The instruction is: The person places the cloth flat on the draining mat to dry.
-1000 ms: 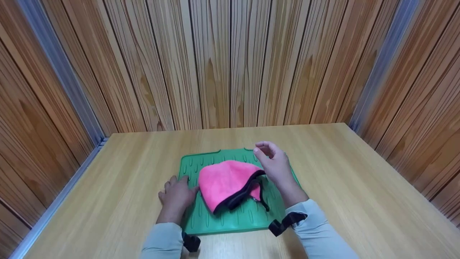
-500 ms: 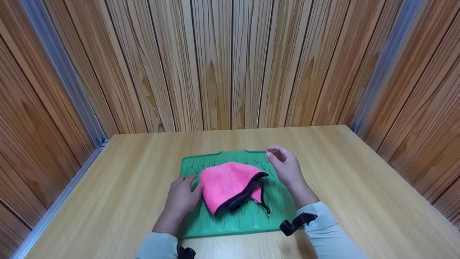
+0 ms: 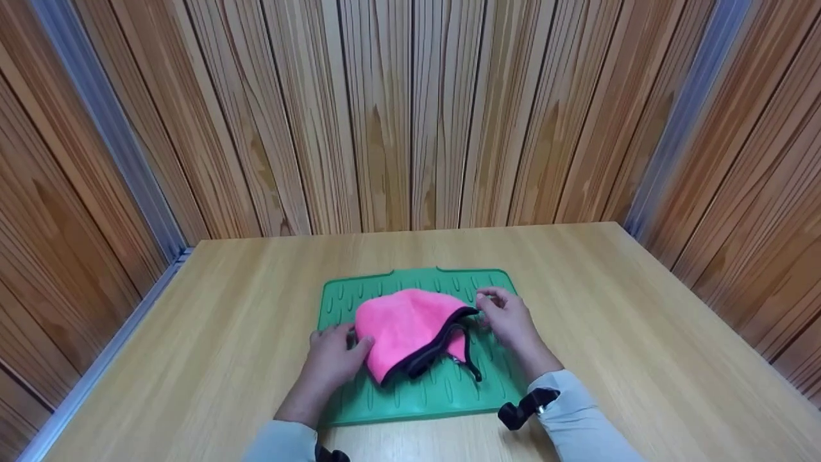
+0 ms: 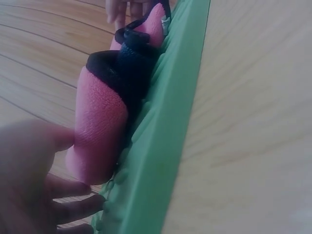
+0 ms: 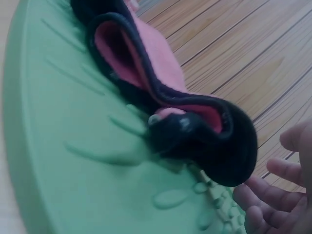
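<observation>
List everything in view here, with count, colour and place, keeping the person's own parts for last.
Cloth: one, pink with dark trim, crumpled on the mat
Small piece: at least one, whitish, at the cloth's edge; too blurred to identify
Mat: one, green, under the cloth
Table: one, light wood, under the mat
Walls: three, brown wood-grain, behind and either side
Posts: two, grey-blue, at the wall corners
Straps: two, black, one at each wrist
Sleeves: two, pale grey, on the forearms
Left hand: one, thumb touching the cloth
Right hand: one, by the cloth's right corner
</observation>
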`<state>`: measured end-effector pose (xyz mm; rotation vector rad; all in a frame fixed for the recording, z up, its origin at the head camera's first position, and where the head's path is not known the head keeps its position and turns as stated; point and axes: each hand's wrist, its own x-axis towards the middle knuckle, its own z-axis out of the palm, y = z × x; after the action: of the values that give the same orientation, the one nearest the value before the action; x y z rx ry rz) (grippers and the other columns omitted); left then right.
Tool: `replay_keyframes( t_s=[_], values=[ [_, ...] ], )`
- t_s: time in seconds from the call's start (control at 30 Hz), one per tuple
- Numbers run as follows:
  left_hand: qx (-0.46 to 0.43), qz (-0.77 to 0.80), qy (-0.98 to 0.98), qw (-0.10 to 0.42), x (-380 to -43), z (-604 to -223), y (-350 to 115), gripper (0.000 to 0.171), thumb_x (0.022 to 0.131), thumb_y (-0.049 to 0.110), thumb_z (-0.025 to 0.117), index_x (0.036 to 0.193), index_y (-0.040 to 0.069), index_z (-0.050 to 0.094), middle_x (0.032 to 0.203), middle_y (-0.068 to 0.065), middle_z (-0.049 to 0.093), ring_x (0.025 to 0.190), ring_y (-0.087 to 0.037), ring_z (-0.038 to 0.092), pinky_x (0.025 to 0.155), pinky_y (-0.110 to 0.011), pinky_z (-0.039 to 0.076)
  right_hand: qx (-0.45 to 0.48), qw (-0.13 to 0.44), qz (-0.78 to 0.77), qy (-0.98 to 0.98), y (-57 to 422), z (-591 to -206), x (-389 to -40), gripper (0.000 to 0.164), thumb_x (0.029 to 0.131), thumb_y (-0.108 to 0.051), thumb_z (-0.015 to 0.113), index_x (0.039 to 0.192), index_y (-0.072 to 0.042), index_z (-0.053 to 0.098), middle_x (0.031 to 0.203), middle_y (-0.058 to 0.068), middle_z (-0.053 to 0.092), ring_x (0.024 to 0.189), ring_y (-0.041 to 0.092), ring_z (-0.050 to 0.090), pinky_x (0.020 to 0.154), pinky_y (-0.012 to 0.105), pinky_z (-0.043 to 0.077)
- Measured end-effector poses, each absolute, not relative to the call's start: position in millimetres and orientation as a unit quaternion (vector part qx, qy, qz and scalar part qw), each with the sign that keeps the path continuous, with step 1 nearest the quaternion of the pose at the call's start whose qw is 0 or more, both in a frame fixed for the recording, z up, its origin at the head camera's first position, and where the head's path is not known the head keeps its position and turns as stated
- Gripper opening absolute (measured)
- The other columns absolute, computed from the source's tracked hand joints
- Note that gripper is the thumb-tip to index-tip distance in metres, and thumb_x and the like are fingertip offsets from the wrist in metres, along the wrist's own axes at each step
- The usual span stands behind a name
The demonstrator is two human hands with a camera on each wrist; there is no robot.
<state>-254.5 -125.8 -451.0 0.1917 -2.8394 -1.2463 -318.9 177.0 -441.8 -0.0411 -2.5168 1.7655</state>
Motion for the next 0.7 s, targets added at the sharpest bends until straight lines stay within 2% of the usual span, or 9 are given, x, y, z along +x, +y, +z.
replay_keyframes(
  t_s=[0.2,0.33,0.47,0.6,0.7],
  values=[
    [0.046,-0.403,-0.914,0.035,-255.9,-454.3,-123.6,0.06,0.095,0.039,0.07,0.144,0.01,0.054,0.13,-0.013,0.057,0.118,-0.033,0.044,0.085,-0.047,0.057,-0.013,0.029,0.53,-0.848,171.7,-452.3,-321.7,0.034,0.103,-0.028,0.059,0.129,-0.007,0.066,0.093,0.01,0.065,0.062,0.02,0.061,0.056,0.029,0.045],
    [0.043,-0.406,-0.912,0.046,-253.8,-456.0,-122.3,0.06,0.094,0.035,0.071,0.147,0.014,0.053,0.133,-0.012,0.058,0.123,-0.034,0.043,0.085,-0.046,0.058,-0.012,0.028,0.52,-0.854,167.1,-455.2,-321.4,0.033,0.103,-0.031,0.059,0.127,-0.01,0.068,0.088,0.008,0.061,0.058,0.018,0.055,0.056,0.029,0.047],
    [0.036,-0.402,-0.913,0.058,-254.1,-455.8,-121.5,0.055,0.095,0.033,0.071,0.146,0.019,0.055,0.127,-0.01,0.06,0.124,-0.034,0.042,0.081,-0.043,0.059,-0.01,0.014,0.512,-0.859,163.6,-454.8,-320.1,0.039,0.103,-0.036,0.057,0.132,-0.012,0.065,0.076,0.004,0.055,0.055,0.016,0.049,0.054,0.03,0.045],
    [0.026,-0.411,-0.909,0.068,-256.0,-455.4,-120.5,0.045,0.099,0.031,0.066,0.142,0.022,0.058,0.118,-0.011,0.059,0.118,-0.031,0.048,0.08,-0.041,0.058,-0.012,0.014,0.52,-0.854,161.0,-455.4,-319.5,0.038,0.103,-0.036,0.058,0.13,-0.01,0.066,0.067,0.001,0.051,0.054,0.015,0.047,0.053,0.029,0.043],
    [0.015,-0.408,-0.909,0.079,-257.1,-455.6,-118.9,0.041,0.101,0.029,0.063,0.141,0.023,0.058,0.114,-0.011,0.063,0.107,-0.028,0.053,0.077,-0.038,0.056,-0.02,0.023,0.544,-0.838,159.5,-457.6,-319.6,0.034,0.102,-0.031,0.06,0.124,-0.007,0.069,0.071,0.001,0.055,0.056,0.014,0.047,0.054,0.028,0.043]
  ],
)
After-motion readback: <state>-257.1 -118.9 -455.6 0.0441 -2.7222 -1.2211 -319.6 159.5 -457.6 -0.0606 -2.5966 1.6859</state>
